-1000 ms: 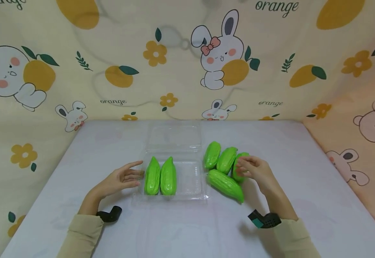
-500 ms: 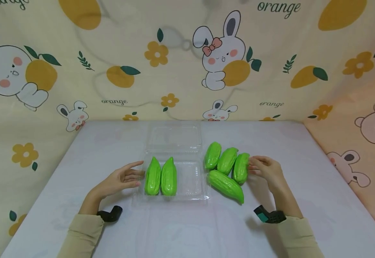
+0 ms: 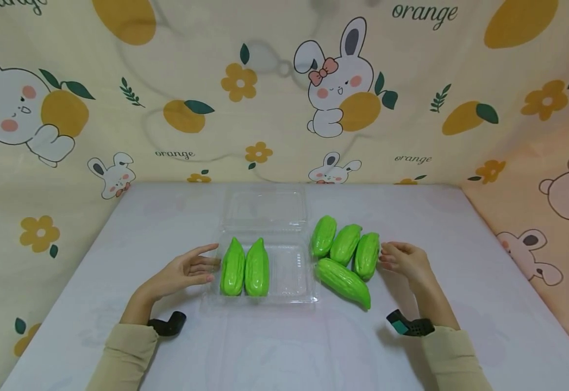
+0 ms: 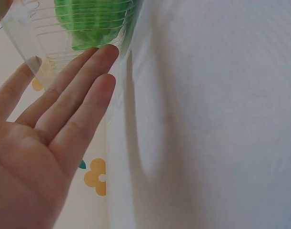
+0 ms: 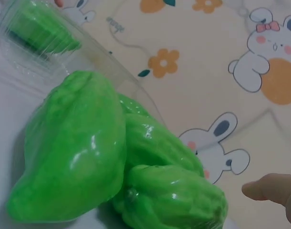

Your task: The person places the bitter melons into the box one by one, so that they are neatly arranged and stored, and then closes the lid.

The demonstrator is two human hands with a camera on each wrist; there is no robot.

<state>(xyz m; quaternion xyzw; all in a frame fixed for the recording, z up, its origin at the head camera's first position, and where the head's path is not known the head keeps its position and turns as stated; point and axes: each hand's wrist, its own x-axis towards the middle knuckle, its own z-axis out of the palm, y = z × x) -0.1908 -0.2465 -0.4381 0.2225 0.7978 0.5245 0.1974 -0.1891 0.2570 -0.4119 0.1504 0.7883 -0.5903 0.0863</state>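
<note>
An open clear plastic box (image 3: 287,271) lies on the table, its lid (image 3: 264,209) folded back to the far side. Two bright green, ridged gourds, like bitter melons, stand side by side in its left half: a left gourd (image 3: 232,269) and a right gourd (image 3: 257,269). My left hand (image 3: 181,274) is at the box's left wall, fingers extended; in the left wrist view its fingertips (image 4: 107,55) meet the plastic. Several loose gourds (image 3: 345,244) are grouped right of the box. Just right of the outermost gourd (image 3: 366,256), my right hand (image 3: 407,265) holds nothing, fingers loosely bent.
A white cloth-covered table (image 3: 274,347) lies beneath everything. Behind and at both sides rises a cream cloth (image 3: 264,119) printed with rabbits and oranges. One loose gourd (image 3: 343,282) lies slanted in front of the others, close to the box's right edge.
My right hand has drawn back to the right, off the outermost loose gourd, which now shows whole. My left hand and the gourds in the box have stayed in place.
</note>
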